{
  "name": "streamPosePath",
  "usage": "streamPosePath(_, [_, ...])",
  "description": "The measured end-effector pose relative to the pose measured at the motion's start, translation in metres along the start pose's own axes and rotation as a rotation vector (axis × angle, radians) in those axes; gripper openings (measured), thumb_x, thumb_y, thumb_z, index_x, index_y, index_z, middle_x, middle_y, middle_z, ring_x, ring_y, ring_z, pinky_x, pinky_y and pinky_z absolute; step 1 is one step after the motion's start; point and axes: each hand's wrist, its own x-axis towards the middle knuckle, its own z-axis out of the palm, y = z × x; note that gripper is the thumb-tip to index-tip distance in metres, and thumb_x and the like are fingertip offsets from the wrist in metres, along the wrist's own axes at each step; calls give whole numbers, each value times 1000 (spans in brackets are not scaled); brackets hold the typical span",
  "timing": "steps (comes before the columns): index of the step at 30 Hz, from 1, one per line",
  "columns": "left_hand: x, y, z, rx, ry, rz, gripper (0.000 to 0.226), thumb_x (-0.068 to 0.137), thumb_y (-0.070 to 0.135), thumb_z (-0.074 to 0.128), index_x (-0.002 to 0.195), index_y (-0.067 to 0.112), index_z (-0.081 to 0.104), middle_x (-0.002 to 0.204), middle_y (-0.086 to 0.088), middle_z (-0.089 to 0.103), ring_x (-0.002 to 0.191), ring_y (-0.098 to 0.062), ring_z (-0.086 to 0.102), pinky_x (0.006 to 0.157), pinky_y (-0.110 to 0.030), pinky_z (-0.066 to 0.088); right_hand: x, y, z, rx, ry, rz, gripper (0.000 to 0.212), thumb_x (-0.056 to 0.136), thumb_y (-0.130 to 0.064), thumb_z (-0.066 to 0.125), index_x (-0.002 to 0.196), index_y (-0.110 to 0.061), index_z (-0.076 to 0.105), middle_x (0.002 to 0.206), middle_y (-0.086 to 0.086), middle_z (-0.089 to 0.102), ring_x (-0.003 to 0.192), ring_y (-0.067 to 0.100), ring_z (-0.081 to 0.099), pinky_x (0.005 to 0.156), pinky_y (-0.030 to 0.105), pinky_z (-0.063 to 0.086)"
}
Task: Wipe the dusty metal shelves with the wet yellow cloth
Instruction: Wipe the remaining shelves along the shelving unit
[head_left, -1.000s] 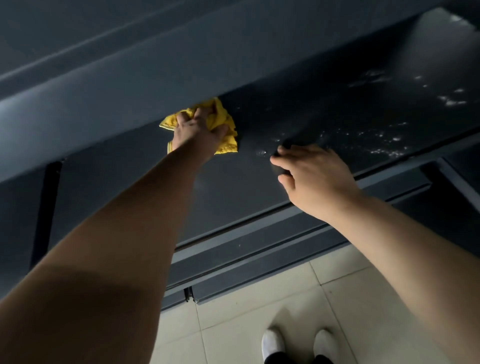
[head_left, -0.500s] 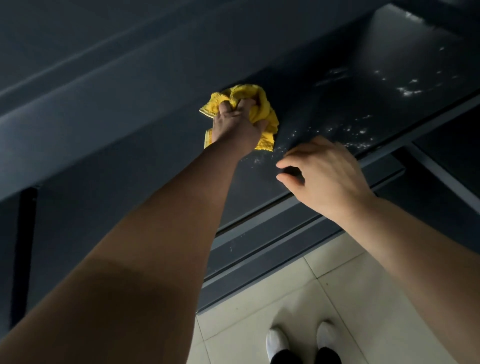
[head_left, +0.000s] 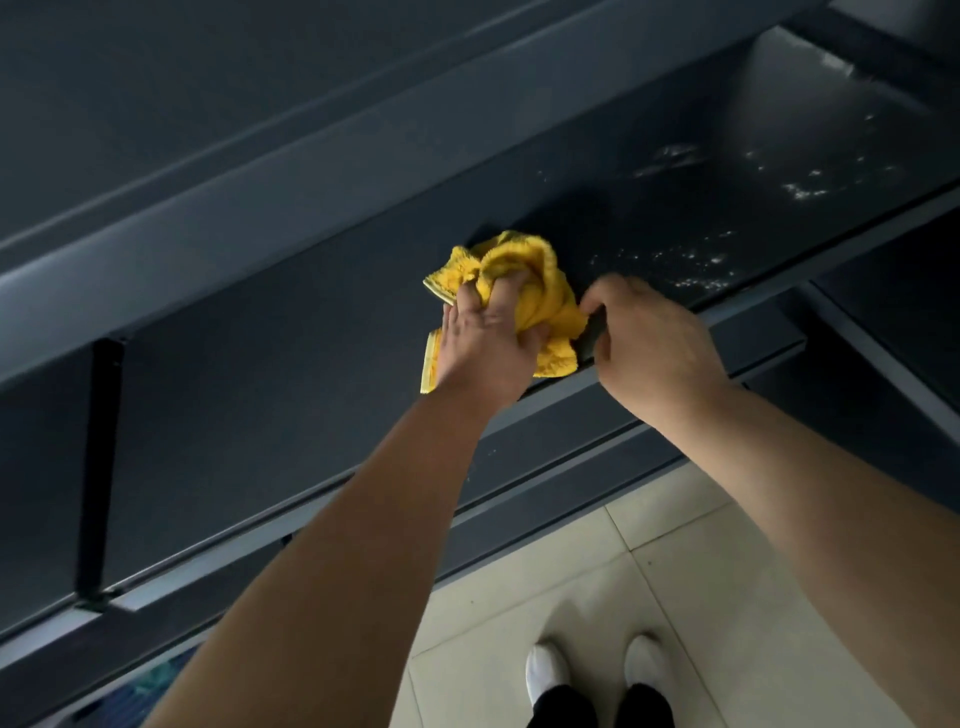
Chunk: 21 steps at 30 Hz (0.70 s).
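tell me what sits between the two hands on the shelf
In the head view, a fold of the yellow cloth gripped by the left hand, then a strip of bare shelf before the right hand.

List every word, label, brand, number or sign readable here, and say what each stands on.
None: no word, label, brand, number or sign can be read.
The yellow cloth, the metal shelf, the floor tiles and the white shoes show no print.
The bluish patch at the bottom left is too dark and blurred to tell.
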Motion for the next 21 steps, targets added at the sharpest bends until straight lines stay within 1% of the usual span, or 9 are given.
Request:
streamPosePath(2, [-8, -3, -6, -234, -64, -20, 93, 84, 40, 63, 148, 45, -3, 144, -7, 37, 127, -28, 44, 106, -46, 38, 3, -15, 1, 103, 41, -27, 32, 92, -11, 50, 124, -17, 49, 116, 5, 59, 96, 22, 62, 72, 30, 47])
streamPosePath(3, [-10, -5, -13, -372, -95, -50, 103, 81, 32, 67, 149, 41, -10, 144, -6, 40, 119, -19, 50, 100, -38, 44, 6, -23, 4, 131, 35, -62, 36, 94, -14, 48, 130, -18, 46, 124, 6, 57, 105, 23, 59, 79, 33, 48])
streamPosePath(4, [-12, -10, -23, -446, -136, -76, 102, 82, 22, 68, 153, 31, -4, 148, -4, 35, 114, -9, 49, 94, -28, 43, 9, -32, 7, 149, 17, -100, 39, 96, -17, 44, 135, -19, 44, 132, 7, 53, 113, 24, 56, 86, 35, 47])
streamPosePath(5, [-15, -17, -33, -450, -195, -78, 87, 84, 15, 67, 154, 22, 16, 157, 0, 18, 117, -2, 40, 92, -22, 39, 12, -40, 12, 155, -9, -130, 41, 98, -20, 41, 138, -19, 43, 139, 8, 49, 121, 25, 52, 93, 37, 46])
streamPosePath(7, [-20, -37, -54, -411, -277, -59, 55, 86, 12, 66, 138, 16, 48, 161, 5, -6, 131, -2, 29, 99, -22, 36, 16, -52, 23, 126, -68, -150, 44, 100, -29, 37, 142, -16, 43, 145, 14, 45, 133, 29, 43, 107, 39, 37])
streamPosePath(10, [-26, -69, -68, -428, -204, -80, 62, 91, 1, 58, 145, 17, 33, 141, 4, 48, 121, -2, 50, 87, -8, 45, 23, -69, 33, 26, -147, -114, 61, 97, -53, 35, 147, -17, 35, 149, 18, 38, 141, 34, 29, 117, 43, 20])
streamPosePath(12, [-22, -79, -68, -288, -60, -91, 50, 91, -1, 48, 136, 21, 45, 126, 5, 62, 116, -8, 58, 88, -16, 49, 30, -76, 40, -61, -185, -104, 65, 93, -57, 41, 148, -24, 31, 152, 15, 32, 143, 34, 23, 118, 43, 15])
streamPosePath(15, [-13, -73, -65, -81, 33, -140, 53, 89, 3, 40, 134, 29, 51, 128, 0, 59, 111, -22, 58, 86, -35, 52, 40, -77, 51, -134, -218, -93, 65, 89, -51, 48, 148, -32, 27, 156, 11, 24, 145, 34, 14, 120, 45, 11])
streamPosePath(21, [-3, -39, -49, -7, 55, -102, 52, 91, 5, 42, 139, 26, 46, 133, -5, 54, 116, -27, 52, 83, -37, 48, 47, -42, 41, -120, -155, -10, 62, 90, -44, 51, 147, -30, 29, 157, 6, 23, 145, 33, 17, 119, 43, 19])
